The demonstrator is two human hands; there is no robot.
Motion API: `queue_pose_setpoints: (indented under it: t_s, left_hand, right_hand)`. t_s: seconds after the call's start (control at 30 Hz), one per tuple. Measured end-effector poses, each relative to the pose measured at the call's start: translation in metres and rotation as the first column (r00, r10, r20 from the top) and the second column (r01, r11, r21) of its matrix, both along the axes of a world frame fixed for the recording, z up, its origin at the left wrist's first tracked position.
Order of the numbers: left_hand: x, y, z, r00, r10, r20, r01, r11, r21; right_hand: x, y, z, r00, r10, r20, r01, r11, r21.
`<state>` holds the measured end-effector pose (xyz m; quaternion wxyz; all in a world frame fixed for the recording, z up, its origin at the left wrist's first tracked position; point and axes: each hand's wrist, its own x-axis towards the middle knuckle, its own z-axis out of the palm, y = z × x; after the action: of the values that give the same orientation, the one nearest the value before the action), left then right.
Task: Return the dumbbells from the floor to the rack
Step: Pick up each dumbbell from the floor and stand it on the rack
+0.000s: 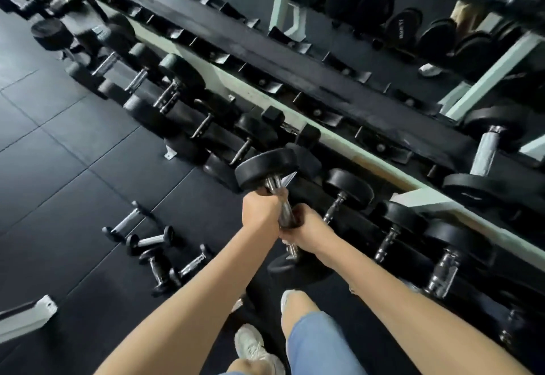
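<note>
I hold a black round-headed dumbbell (265,168) off the floor, tilted with one head up toward the rack and the other head low near my feet. My left hand (261,212) and my right hand (305,228) are both shut on its chrome handle, side by side. The long rack (324,85) runs diagonally from upper left to right, its lower row filled with black dumbbells (348,188) and its upper tier showing several bare cradles. Several small dumbbells (150,240) lie scattered on the black rubber floor (73,168) to my left.
A large dumbbell (489,150) rests on the rack's upper tier at the right. A mirror (383,6) behind the rack reflects weight plates. A white bench foot (26,315) juts in at lower left. My white shoes (253,348) stand below the held dumbbell.
</note>
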<state>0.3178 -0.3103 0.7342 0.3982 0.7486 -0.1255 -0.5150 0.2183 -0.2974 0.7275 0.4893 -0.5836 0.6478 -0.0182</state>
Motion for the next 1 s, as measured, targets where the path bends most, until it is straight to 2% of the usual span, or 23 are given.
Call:
queue_pose_setpoints:
  t_s: [0.13,0.23,0.37,0.5,0.7,1.0]
  left_hand:
    - [-0.036,-0.052,0.009,0.984,-0.173,0.028,0.173,0.985,-0.002]
    - [-0.067,-0.095,0.012,0.968,-0.248,0.035,0.247,0.969,0.006]
    - [-0.113,-0.155,0.014,0.937,-0.347,0.041,0.348,0.938,-0.003]
    - [-0.162,-0.213,0.014,0.884,-0.463,0.069,0.465,0.885,-0.017]
    - [-0.225,-0.288,0.007,0.785,-0.613,0.084,0.615,0.789,0.008]
    - [-0.274,-0.352,-0.019,0.700,-0.710,0.077,0.702,0.704,0.107]
  right_hand:
    - [-0.029,-0.032,0.004,0.972,-0.227,0.065,0.227,0.974,0.006]
    - [-0.056,-0.067,-0.008,0.942,-0.323,0.091,0.328,0.944,-0.049]
    - [-0.094,-0.116,-0.004,0.881,-0.460,0.111,0.467,0.883,-0.047]
    - [-0.139,-0.168,-0.013,0.849,-0.518,0.099,0.526,0.847,-0.076]
    - [-0.191,-0.230,-0.015,0.739,-0.667,0.099,0.673,0.737,-0.057]
    - [-0.229,-0.289,-0.045,0.669,-0.741,0.057,0.742,0.670,0.007]
